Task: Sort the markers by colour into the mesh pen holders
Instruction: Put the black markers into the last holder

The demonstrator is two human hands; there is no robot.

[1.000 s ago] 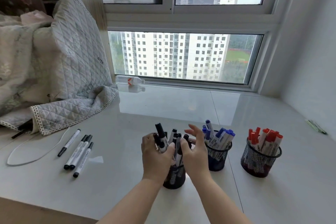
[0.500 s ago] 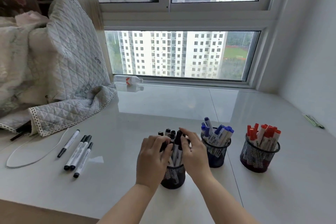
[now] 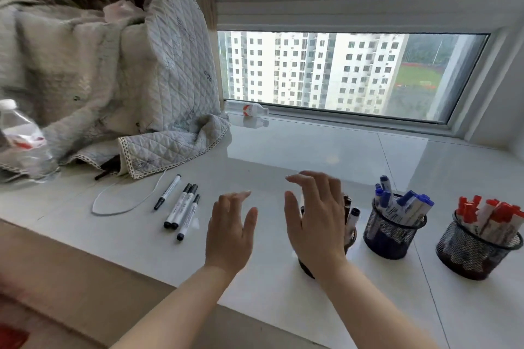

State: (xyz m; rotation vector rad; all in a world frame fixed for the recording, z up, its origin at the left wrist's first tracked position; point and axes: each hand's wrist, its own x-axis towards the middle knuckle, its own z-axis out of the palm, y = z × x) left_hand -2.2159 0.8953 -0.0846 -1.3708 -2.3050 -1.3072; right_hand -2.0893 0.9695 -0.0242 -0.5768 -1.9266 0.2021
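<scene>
2 empty hands, left hand (image 3: 229, 231) and right hand (image 3: 314, 221), hover, fingers spread.

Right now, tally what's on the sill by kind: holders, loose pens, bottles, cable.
Mesh pen holders: 3 (black, blue, red markers)
Loose black pens: 4
Water bottles: 2, one upright at left, one lying by the window
White cable: 1
Total: 10
</scene>
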